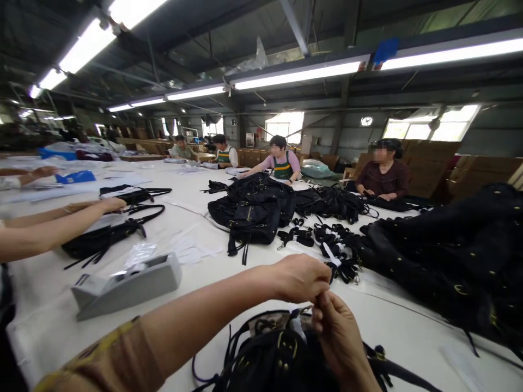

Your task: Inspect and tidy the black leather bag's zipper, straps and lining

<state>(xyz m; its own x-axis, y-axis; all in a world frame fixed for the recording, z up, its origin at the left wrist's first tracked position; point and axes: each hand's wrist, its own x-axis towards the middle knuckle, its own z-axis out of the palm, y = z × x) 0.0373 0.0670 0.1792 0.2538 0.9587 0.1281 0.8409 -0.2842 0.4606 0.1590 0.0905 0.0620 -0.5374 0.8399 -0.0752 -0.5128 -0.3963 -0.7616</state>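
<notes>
My left hand and my right hand meet fingertip to fingertip just above a black bag with brass buckles that lies at the near table edge. Both hands pinch something small at about the same spot; I cannot make out what it is. A black strap loops out from the bag toward the left. A grey tape dispenser stands on the white table left of my left forearm.
Piles of black bags and loose black straps cover the middle; a big black heap lies at right. Another person's arm reaches in from the left onto a black bag. Several seated people work at the far side.
</notes>
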